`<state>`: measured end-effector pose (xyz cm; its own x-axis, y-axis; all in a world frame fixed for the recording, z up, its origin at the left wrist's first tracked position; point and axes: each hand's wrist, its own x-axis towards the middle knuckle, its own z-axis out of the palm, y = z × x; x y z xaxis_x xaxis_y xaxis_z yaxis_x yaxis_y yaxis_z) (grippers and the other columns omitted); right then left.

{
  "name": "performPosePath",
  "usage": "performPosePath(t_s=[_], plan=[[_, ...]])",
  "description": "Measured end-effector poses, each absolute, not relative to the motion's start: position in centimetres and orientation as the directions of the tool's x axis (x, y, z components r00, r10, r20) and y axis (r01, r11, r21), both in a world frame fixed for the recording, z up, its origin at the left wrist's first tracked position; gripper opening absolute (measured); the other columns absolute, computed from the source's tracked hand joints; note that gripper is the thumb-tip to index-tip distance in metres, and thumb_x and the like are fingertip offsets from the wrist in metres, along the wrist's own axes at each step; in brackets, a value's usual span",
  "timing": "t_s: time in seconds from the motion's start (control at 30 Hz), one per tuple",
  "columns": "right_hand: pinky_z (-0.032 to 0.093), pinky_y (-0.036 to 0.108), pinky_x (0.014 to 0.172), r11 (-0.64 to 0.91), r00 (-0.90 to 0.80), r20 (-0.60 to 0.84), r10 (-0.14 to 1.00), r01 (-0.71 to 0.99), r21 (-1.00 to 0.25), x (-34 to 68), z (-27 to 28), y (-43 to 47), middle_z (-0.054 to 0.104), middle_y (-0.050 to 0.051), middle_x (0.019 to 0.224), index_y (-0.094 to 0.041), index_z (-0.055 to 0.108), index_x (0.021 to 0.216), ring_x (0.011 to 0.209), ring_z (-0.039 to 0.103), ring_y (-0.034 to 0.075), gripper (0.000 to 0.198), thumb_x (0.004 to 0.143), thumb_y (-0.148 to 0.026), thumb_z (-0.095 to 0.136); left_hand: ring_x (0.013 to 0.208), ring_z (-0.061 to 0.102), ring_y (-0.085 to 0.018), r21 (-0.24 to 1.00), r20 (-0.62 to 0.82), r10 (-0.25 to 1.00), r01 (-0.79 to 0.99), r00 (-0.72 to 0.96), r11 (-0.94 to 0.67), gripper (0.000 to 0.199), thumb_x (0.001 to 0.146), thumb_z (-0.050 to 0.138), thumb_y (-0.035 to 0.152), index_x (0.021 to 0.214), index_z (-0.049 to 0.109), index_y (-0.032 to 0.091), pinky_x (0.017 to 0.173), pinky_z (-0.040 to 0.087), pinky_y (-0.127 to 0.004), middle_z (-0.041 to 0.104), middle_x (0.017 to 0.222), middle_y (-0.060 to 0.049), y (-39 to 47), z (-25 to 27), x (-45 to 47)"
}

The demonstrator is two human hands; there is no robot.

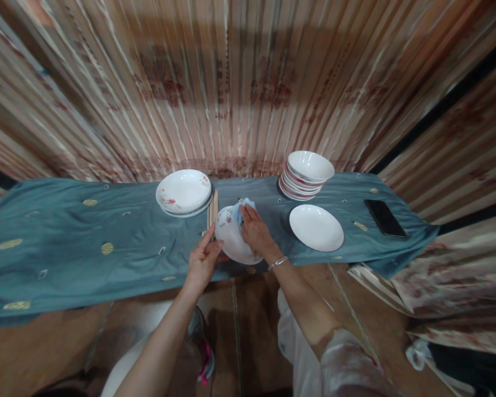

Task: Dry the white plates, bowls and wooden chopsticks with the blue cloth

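Note:
A white plate with a floral rim (pixel 233 242) is held at the front edge of the table, between my two hands. My left hand (pixel 202 259) grips its left edge, thumb on top and fingers at the side. With a light blue cloth (pixel 243 208) under its fingers, my right hand (pixel 256 231) presses on the plate's upper right part. Several wooden chopsticks (pixel 213 208) lie just behind the plate, partly covered by it. To their left is a small stack of flowered white plates (pixel 182 190).
A stack of bowls (pixel 308 171) stands at the back right, a plain white plate (pixel 316 227) in front of it. Farther right lies a black phone (pixel 384 217). A teal cloth (pixel 128 242) covers the narrow table; a curtain (pixel 240 88) hangs behind.

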<state>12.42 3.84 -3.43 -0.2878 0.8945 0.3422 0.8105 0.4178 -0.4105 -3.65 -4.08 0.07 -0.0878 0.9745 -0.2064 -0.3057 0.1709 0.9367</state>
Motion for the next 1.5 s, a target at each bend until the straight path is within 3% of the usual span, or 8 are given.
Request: performPosePath(t_s=[0.3, 0.5, 0.67, 0.83, 1.0, 1.27, 1.37, 1.5], plan=[[0.036, 0.043, 0.110, 0.362, -0.300, 0.260, 0.918, 0.900, -0.242, 15.3, -3.8, 1.4, 0.050, 0.023, 0.134, -0.001, 0.052, 0.125, 0.131, 0.039, 0.028, 0.042, 0.089, -0.021, 0.046, 0.061, 0.063, -0.016, 0.934, -0.217, 0.970, -0.311, -0.105, 0.176, 0.105, 0.051, 0.083, 0.046, 0.141, 0.041, 0.012, 0.060, 0.057, -0.031, 0.069, 0.069, 0.000, -3.8, -0.1, -3.6], [0.031, 0.041, 0.113, 0.550, -0.537, 0.121, 0.835, 0.817, -0.173, 16.7, -2.9, -0.3, 0.067, 0.016, 0.106, -0.009, 0.067, 0.100, 0.123, 0.049, 0.023, 0.027, 0.088, -0.010, 0.042, 0.063, 0.064, -0.018, 0.945, -0.195, 0.973, -0.290, -0.123, 0.152, 0.101, 0.053, 0.082, 0.047, 0.139, 0.044, 0.012, 0.059, 0.057, -0.032, 0.069, 0.068, -0.001, -3.7, -0.2, -3.6], [0.037, 0.037, 0.107, 0.485, -0.501, 0.004, 0.865, 0.836, -0.256, 17.0, -1.5, -2.0, 0.062, 0.015, 0.122, -0.009, 0.066, 0.107, 0.120, 0.053, 0.022, 0.029, 0.090, -0.015, 0.043, 0.066, 0.065, -0.019, 0.950, -0.191, 0.975, -0.270, -0.116, 0.154, 0.096, 0.056, 0.080, 0.046, 0.139, 0.045, 0.014, 0.061, 0.057, -0.032, 0.071, 0.072, -0.002, -3.6, -0.2, -3.7], [0.043, 0.032, 0.096, 0.463, -0.534, -0.069, 0.843, 0.785, -0.413, 16.4, 0.5, -3.5, 0.066, 0.011, 0.113, -0.014, 0.066, 0.106, 0.109, 0.060, 0.019, 0.031, 0.095, -0.022, 0.038, 0.064, 0.065, -0.018, 0.950, -0.193, 0.973, -0.272, -0.126, 0.153, 0.098, 0.054, 0.081, 0.047, 0.139, 0.045, 0.013, 0.062, 0.058, -0.034, 0.069, 0.069, -0.001, -3.5, -0.1, -3.6], [0.046, 0.030, 0.086, 0.481, -0.593, -0.035, 0.804, 0.684, -0.548, 15.4, 2.5, -4.3, 0.067, 0.008, 0.109, -0.016, 0.065, 0.105, 0.099, 0.063, 0.019, 0.027, 0.096, -0.022, 0.040, 0.061, 0.065, -0.018, 0.946, -0.193, 0.972, -0.288, -0.133, 0.149, 0.102, 0.051, 0.082, 0.047, 0.139, 0.045, 0.012, 0.060, 0.058, -0.033, 0.068, 0.066, -0.001, -3.4, -0.1, -3.5], [0.046, 0.031, 0.091, 0.479, -0.609, 0.039, 0.793, 0.582, -0.657, 14.2, 3.3, -5.0, 0.065, 0.008, 0.118, -0.017, 0.058, 0.120, 0.108, 0.061, 0.020, 0.030, 0.094, -0.023, 0.047, 0.059, 0.063, -0.016, 0.944, -0.197, 0.971, -0.293, -0.132, 0.152, 0.096, 0.053, 0.082, 0.045, 0.137, 0.047, 0.014, 0.059, 0.056, -0.030, 0.069, 0.068, -0.001, -3.7, 0.1, -3.4], [0.044, 0.034, 0.097, 0.507, -0.584, 0.104, 0.805, 0.588, -0.630, 13.7, 2.7, -5.3, 0.061, 0.010, 0.126, -0.017, 0.055, 0.124, 0.116, 0.057, 0.022, 0.037, 0.089, -0.028, 0.056, 0.059, 0.063, -0.015, 0.942, -0.203, 0.969, -0.297, -0.141, 0.155, 0.097, 0.052, 0.082, 0.045, 0.136, 0.047, 0.013, 0.054, 0.055, -0.027, 0.068, 0.069, 0.000, -3.7, 0.1, -3.3], [0.044, 0.035, 0.096, 0.547, -0.550, 0.144, 0.823, 0.698, -0.463, 12.8, 2.3, -5.7, 0.063, 0.012, 0.119, -0.013, 0.055, 0.122, 0.111, 0.057, 0.022, 0.036, 0.086, -0.010, 0.049, 0.062, 0.064, -0.015, 0.935, -0.210, 0.971, -0.316, -0.118, 0.164, 0.096, 0.058, 0.080, 0.042, 0.141, 0.040, 0.016, 0.057, 0.055, -0.026, 0.067, 0.068, 0.001, -3.7, -0.2, -3.0]])
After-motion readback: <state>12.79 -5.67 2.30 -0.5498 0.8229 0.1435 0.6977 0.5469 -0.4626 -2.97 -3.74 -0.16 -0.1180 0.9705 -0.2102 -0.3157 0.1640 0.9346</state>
